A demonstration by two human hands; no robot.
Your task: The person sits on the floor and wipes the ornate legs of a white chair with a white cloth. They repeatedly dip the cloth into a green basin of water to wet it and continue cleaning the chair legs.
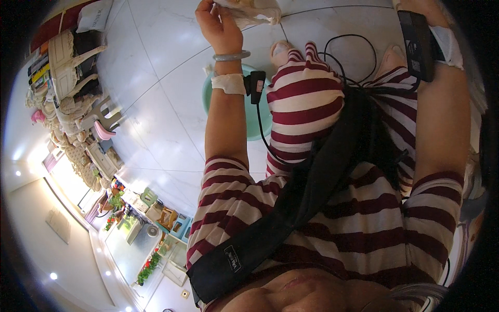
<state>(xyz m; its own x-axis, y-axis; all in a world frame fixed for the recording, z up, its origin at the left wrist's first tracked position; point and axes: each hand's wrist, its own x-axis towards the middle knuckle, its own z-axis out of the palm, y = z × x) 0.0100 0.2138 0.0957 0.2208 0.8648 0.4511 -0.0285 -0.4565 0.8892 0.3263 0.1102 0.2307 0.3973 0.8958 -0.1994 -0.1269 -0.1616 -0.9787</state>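
Observation:
My left hand (221, 28), with a grey bangle (232, 56) at the wrist, is raised near the top edge. Its fingers are closed on a pale, thin, crumpled bag or sheet (255, 11), which the frame cuts off. Below the bangle, a white wrap (229, 84) and a small black device (256, 86) sit on the forearm. Under that arm, a mint-green basin (259, 130) stands on the floor, partly hidden. My right hand lies beyond the top edge; only its wrist area shows, above a larger black device (417, 46) and a white wrap (448, 46).
A black cable (353, 36) loops over the tiled floor (163, 101) between my feet. My striped knee (306, 105) is bent beside the basin. A grey plastic stool (99, 117), carved furniture (61, 64) and a white bag or cushion (94, 16) with writing stand to the left.

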